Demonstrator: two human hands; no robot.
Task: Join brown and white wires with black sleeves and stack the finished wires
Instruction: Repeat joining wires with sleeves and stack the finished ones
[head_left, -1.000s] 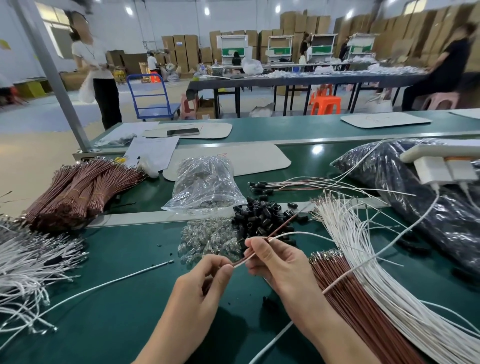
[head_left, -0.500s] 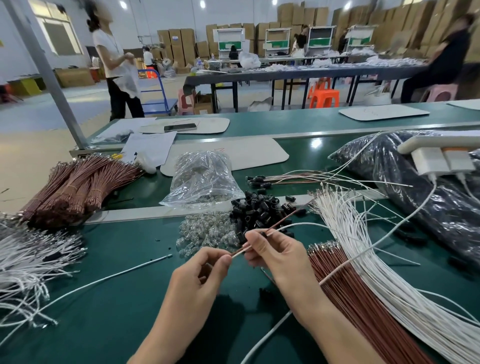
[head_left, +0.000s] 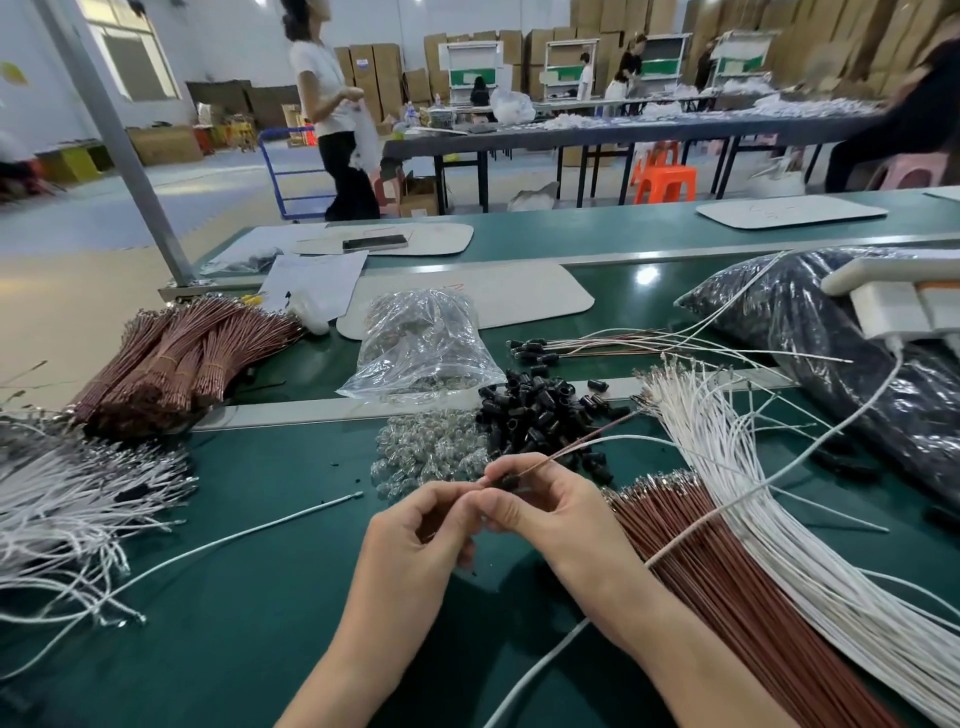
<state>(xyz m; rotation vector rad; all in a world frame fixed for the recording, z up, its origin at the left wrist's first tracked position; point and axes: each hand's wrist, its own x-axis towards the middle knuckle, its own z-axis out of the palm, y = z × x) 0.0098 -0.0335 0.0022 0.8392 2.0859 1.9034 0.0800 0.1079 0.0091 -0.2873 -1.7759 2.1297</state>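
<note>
My left hand (head_left: 415, 525) and my right hand (head_left: 550, 509) meet fingertip to fingertip over the green table. Between them I pinch a black sleeve (head_left: 506, 482) with a brown wire (head_left: 582, 441) running out of it up and to the right. A white wire (head_left: 623, 439) curves away beside it. Behind my hands lies a heap of loose black sleeves (head_left: 540, 410). To the right lie a fan of brown wires (head_left: 727, 582) and a fan of white wires (head_left: 779, 519). Finished wires with black sleeves (head_left: 571, 348) lie stacked farther back.
Clear glass bulbs (head_left: 431, 452) and a clear plastic bag (head_left: 421, 343) sit left of the sleeves. Tied brown bundles (head_left: 176, 358) and white wires (head_left: 67, 499) fill the left. A dark bag (head_left: 831, 353) with a white charger (head_left: 893, 301) lies right. A person (head_left: 332, 104) walks behind.
My hands have drawn closer together, and a black sleeve now sits on the wire at my fingertips. The person in the background has walked to the right.
</note>
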